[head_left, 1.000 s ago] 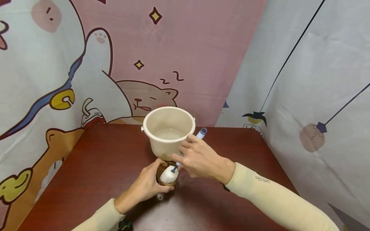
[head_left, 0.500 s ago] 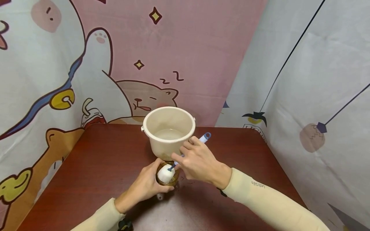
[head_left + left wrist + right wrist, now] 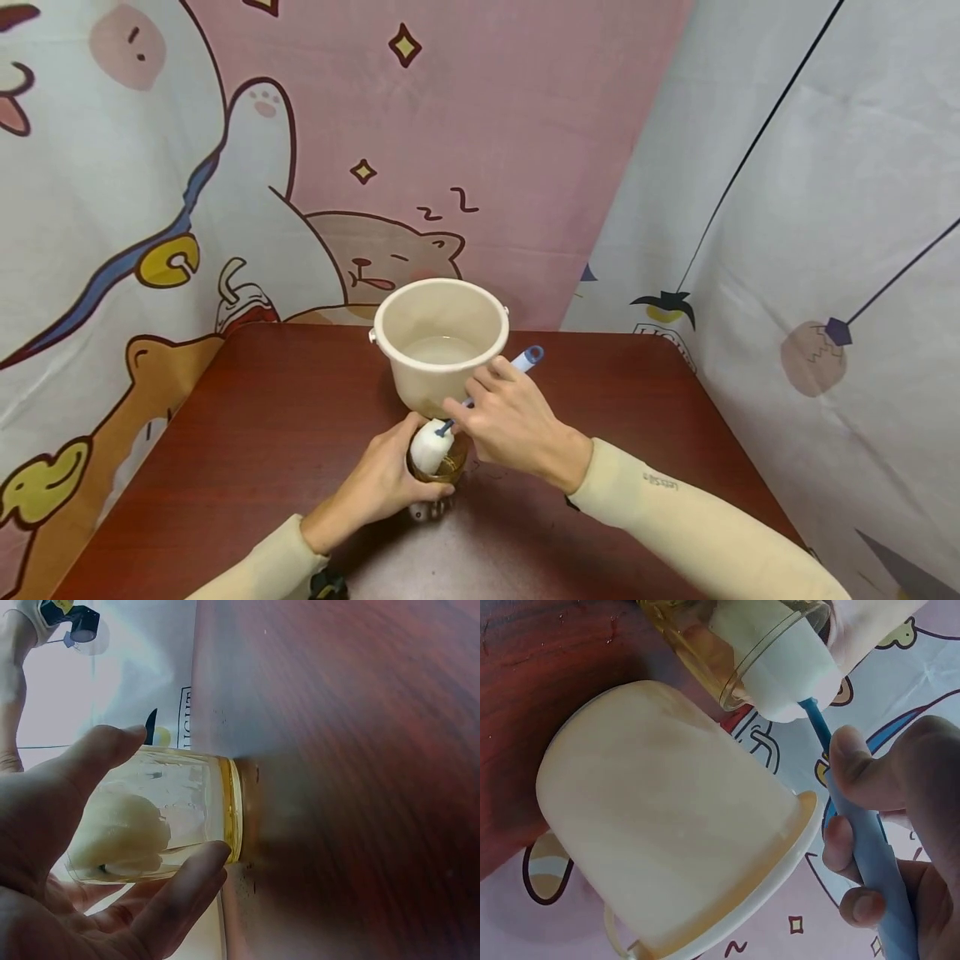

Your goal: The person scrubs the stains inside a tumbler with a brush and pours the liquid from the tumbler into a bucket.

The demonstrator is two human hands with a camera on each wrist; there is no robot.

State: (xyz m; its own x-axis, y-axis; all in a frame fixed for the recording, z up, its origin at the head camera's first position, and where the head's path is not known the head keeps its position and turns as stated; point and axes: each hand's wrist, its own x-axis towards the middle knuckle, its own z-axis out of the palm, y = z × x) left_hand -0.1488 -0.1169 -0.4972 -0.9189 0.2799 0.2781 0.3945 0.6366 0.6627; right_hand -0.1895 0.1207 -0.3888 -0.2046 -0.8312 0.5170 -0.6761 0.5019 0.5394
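My left hand (image 3: 378, 475) grips a clear amber drinking glass (image 3: 191, 795), thumb on one side and fingers on the other. The glass stands on the table, tilted or upright I cannot tell. Inside it is the white sponge head (image 3: 429, 452) of a cup brush, leaning toward the glass's left side in the head view. With curled fingers and thumb my right hand (image 3: 517, 425) holds the brush's blue handle (image 3: 874, 862). In the right wrist view the sponge's end (image 3: 799, 679) sticks out past the glass rim.
A cream bucket (image 3: 423, 387) with shallow liquid (image 3: 442, 350) stands right behind the glass. The dark red table (image 3: 285, 400) reaches back to a cartoon-printed cloth (image 3: 525, 167). Another printed cloth (image 3: 787, 208) hangs on the right.
The sponge head has shifted left and slightly up inside the glass. My right hand has moved slightly with the brush, its forearm now lower. My left hand keeps its grip on the glass.
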